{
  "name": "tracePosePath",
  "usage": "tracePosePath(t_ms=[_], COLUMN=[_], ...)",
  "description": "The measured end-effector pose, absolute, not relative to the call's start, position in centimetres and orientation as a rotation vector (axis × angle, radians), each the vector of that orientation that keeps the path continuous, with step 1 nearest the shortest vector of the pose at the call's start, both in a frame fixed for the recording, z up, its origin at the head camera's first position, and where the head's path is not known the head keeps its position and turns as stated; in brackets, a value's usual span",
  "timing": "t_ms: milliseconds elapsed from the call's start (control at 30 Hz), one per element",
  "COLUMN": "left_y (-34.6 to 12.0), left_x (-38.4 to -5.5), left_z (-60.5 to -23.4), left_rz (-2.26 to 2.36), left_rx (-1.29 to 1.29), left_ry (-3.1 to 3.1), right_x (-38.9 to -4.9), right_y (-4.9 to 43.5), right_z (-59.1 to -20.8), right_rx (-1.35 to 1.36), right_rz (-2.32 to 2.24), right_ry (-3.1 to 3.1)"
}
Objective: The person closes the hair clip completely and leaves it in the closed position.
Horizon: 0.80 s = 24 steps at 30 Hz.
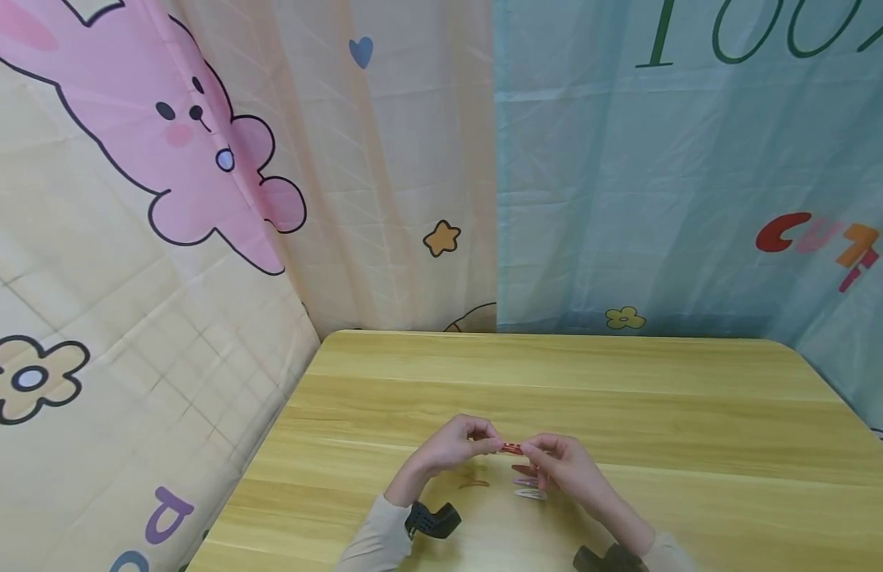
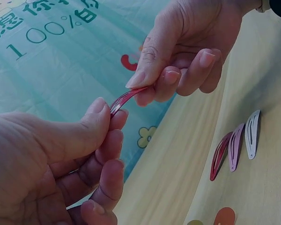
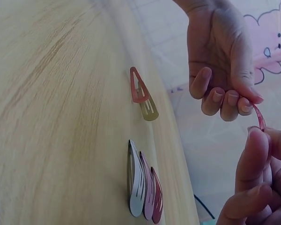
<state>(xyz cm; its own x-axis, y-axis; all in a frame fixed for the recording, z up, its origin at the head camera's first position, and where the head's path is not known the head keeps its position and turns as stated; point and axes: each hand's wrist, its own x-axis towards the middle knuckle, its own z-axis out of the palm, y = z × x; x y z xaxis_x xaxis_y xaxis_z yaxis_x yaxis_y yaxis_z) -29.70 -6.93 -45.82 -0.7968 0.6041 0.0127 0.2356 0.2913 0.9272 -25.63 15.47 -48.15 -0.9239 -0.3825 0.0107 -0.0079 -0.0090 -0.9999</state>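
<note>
A red snap hair clip (image 2: pixel 124 100) is held up between both hands, its thin metal strips slightly bowed. My left hand (image 1: pixel 464 441) pinches one end with thumb and index finger. At the other end, the thumb and fingertips of my right hand (image 1: pixel 566 470) grip it. Below the hands on the table, a white hair clip (image 3: pixel 136 185), a pink hair clip (image 3: pixel 148 190) and a dark red hair clip (image 3: pixel 157 197) lie side by side. To their left, an orange-red hair clip (image 3: pixel 139 86) overlaps an olive hair clip (image 3: pixel 150 110).
The wooden table (image 1: pixel 591 389) stretches away beyond the hands. Printed curtains (image 1: pixel 412 159) hang behind its back edge and along its left side. A dark camera mount (image 1: pixel 432 520) sits on the left wrist.
</note>
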Motion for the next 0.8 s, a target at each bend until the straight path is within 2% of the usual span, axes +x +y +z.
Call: tracePosePath(t_ms=[300,800], left_y=[-6.9,-9.8], left_x=[-29.7,-31.2], left_z=[-46.0,-45.9], left_rz=[1.473,1.464], left_rx=[0.756,0.655], left_ry=[2.289,2.435], right_x=[-25.7,-26.9], right_y=[15.5,17.0], right_z=[-48.3,-49.3], right_rx=[-0.328,-0.236], right_rz=[-2.074,-1.769], right_ry=[2.003,2.401])
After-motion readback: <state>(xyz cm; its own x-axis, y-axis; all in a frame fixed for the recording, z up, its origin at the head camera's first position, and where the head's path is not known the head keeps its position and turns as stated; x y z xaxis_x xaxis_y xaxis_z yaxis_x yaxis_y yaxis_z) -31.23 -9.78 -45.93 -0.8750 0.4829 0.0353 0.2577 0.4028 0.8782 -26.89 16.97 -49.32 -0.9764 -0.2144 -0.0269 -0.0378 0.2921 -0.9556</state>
